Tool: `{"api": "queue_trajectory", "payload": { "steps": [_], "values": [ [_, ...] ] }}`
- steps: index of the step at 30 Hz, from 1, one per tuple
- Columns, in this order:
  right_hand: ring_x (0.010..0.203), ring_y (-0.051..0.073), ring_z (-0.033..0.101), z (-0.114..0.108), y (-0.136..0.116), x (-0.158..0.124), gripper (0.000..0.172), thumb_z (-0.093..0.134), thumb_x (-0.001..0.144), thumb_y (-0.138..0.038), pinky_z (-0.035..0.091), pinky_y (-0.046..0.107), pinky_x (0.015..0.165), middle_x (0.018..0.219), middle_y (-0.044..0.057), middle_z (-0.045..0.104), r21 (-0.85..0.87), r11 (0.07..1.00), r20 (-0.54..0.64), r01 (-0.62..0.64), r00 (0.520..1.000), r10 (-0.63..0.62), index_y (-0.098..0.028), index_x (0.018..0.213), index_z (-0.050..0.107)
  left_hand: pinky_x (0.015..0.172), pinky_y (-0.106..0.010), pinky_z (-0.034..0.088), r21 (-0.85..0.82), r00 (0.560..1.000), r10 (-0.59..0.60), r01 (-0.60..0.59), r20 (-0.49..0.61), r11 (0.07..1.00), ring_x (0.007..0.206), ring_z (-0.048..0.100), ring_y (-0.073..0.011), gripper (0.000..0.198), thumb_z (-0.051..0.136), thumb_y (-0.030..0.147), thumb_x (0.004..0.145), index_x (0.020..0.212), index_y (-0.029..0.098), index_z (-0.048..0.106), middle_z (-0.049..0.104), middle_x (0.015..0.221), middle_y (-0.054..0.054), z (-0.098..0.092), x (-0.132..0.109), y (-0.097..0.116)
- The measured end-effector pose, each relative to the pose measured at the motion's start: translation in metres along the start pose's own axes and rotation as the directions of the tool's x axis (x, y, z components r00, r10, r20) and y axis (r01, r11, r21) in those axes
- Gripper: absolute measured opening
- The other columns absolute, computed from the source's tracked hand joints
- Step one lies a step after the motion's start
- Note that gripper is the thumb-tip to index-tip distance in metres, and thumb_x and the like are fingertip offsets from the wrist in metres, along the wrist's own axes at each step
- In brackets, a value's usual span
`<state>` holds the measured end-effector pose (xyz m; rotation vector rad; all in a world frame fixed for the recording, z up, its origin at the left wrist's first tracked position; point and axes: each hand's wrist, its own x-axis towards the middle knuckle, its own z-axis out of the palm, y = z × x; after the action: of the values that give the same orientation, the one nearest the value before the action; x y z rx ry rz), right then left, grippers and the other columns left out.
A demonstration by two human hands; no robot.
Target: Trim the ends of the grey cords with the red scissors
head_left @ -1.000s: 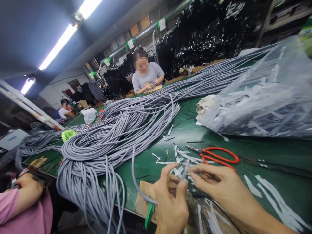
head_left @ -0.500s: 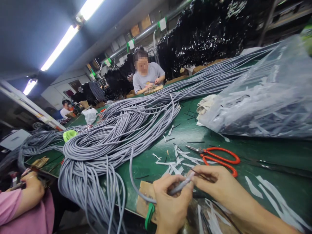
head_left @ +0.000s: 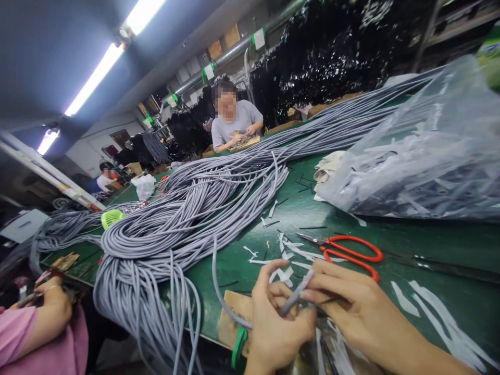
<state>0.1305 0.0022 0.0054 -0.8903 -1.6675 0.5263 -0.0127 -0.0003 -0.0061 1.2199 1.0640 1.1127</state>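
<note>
A grey cable (head_left: 216, 278) loops up off the table edge and runs into my left hand (head_left: 275, 317), which is closed around it near its end. My left index finger is lifted away from the cable. The fingertips of my right hand (head_left: 351, 299) pinch the tip of the same cable. Just beyond my hands lie orange-handled scissors (head_left: 353, 247), blades pointing left, and scraps of white tape-like strip (head_left: 287, 273). Under my left wrist is a wooden board (head_left: 230, 317) with a green clip (head_left: 239, 346) on it.
A large bundle of grey cables (head_left: 175, 219) stretches across the green table (head_left: 242, 245) and hangs over its front edge. At right stands a clear plastic bag (head_left: 425, 161) full of scraps. One person (head_left: 236, 120) works opposite; another in pink (head_left: 42, 328) sits at left.
My left index finger has risen off the cable. My right hand has turned over the cable's tip, and the thin dark strand by it no longer shows.
</note>
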Motion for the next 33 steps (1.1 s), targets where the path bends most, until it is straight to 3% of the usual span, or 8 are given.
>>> {"api": "queue_trajectory", "payload": {
  "steps": [2, 5, 10, 14, 18, 26, 29, 33],
  "values": [
    [0.054, 0.013, 0.058, -0.001, -0.002, 0.000, 0.028, 0.050, 0.086, -0.012, 0.047, 0.020, 0.049, 0.061, 0.000, 0.060, -0.016, 0.999, 0.012, 0.033, 0.999, -0.033, -0.022, 0.063, 0.064, 0.049, -0.017, 0.039, -0.065, 0.996, 0.032, -0.027, 0.081, 0.998, 0.050, 0.048, -0.0090, 0.063, 0.085, 0.046, 0.060, 0.113, 0.014, 0.070, 0.056, 0.060, 0.002, -0.004, -0.001, 0.000],
    [0.054, 0.013, 0.058, -0.001, -0.002, -0.001, 0.029, 0.051, 0.089, -0.017, 0.046, 0.019, 0.047, 0.061, 0.000, 0.059, 0.040, 0.999, 0.103, -0.005, 0.995, 0.001, -0.021, 0.062, 0.062, 0.056, -0.024, 0.044, -0.091, 0.998, 0.068, -0.067, 0.007, 0.994, 0.055, 0.050, -0.0127, 0.058, 0.076, 0.066, 0.064, 0.085, 0.013, 0.080, 0.059, 0.059, -0.003, -0.006, -0.001, 0.002],
    [0.054, 0.013, 0.057, -0.004, 0.001, 0.004, 0.036, 0.052, 0.093, -0.038, 0.046, 0.021, 0.046, 0.062, 0.001, 0.059, 0.054, 0.993, 0.105, -0.110, 0.989, 0.104, -0.022, 0.065, 0.067, 0.046, -0.020, 0.028, -0.073, 0.992, 0.127, -0.128, -0.018, 0.989, 0.046, 0.028, -0.0069, 0.059, 0.070, 0.069, 0.069, 0.067, 0.011, 0.076, 0.039, 0.046, 0.004, -0.004, 0.002, 0.002],
    [0.048, 0.015, 0.055, -0.020, 0.000, 0.016, 0.049, 0.054, 0.087, -0.058, 0.045, 0.023, 0.042, 0.055, 0.001, 0.057, -0.035, 0.986, -0.099, -0.161, 0.983, 0.157, -0.021, 0.057, 0.063, 0.043, -0.020, 0.021, -0.042, 0.989, 0.146, -0.145, 0.009, 0.989, 0.043, 0.025, -0.0058, 0.058, 0.063, 0.067, 0.078, 0.062, 0.012, 0.068, 0.036, 0.048, 0.005, -0.003, 0.004, 0.001],
    [0.046, 0.015, 0.055, -0.028, -0.005, 0.021, 0.047, 0.057, 0.082, -0.064, 0.045, 0.023, 0.040, 0.056, 0.002, 0.060, -0.079, 0.976, -0.267, -0.203, 0.948, 0.175, -0.023, 0.063, 0.068, 0.044, -0.020, 0.032, 0.025, 0.974, 0.223, -0.222, -0.044, 0.975, 0.047, 0.039, -0.0074, 0.052, 0.062, 0.063, 0.081, 0.063, 0.014, 0.065, 0.059, 0.073, -0.004, -0.003, 0.003, 0.002],
    [0.049, 0.015, 0.064, -0.017, -0.017, 0.017, 0.045, 0.060, 0.080, -0.064, 0.051, 0.018, 0.046, 0.055, 0.003, 0.069, 0.084, 0.985, -0.115, -0.154, 0.980, 0.163, -0.024, 0.062, 0.074, 0.061, -0.027, 0.048, 0.238, 0.969, 0.228, -0.244, 0.095, 0.940, 0.064, 0.062, -0.0186, 0.051, 0.054, 0.060, 0.089, 0.090, 0.013, 0.076, 0.072, 0.076, -0.009, -0.009, -0.001, -0.007],
    [0.047, 0.014, 0.061, -0.016, -0.015, 0.018, 0.047, 0.060, 0.080, -0.063, 0.049, 0.018, 0.043, 0.053, 0.002, 0.066, 0.118, 0.966, -0.050, -0.230, 0.970, 0.237, -0.022, 0.060, 0.071, 0.072, -0.029, 0.047, 0.330, 0.938, 0.327, -0.348, 0.117, 0.878, 0.069, 0.063, -0.0190, 0.052, 0.047, 0.057, 0.094, 0.085, 0.015, 0.076, 0.073, 0.074, -0.008, -0.007, -0.004, -0.004],
    [0.049, 0.015, 0.059, -0.015, -0.012, 0.015, 0.047, 0.057, 0.082, -0.060, 0.048, 0.019, 0.044, 0.054, 0.002, 0.063, 0.149, 0.937, 0.085, -0.316, 0.948, 0.306, -0.019, 0.060, 0.066, 0.067, -0.027, 0.046, 0.353, 0.890, 0.429, -0.455, 0.154, 0.818, 0.064, 0.062, -0.0176, 0.052, 0.044, 0.055, 0.096, 0.079, 0.015, 0.074, 0.069, 0.067, -0.005, -0.002, -0.007, 0.001]
  ]
}}
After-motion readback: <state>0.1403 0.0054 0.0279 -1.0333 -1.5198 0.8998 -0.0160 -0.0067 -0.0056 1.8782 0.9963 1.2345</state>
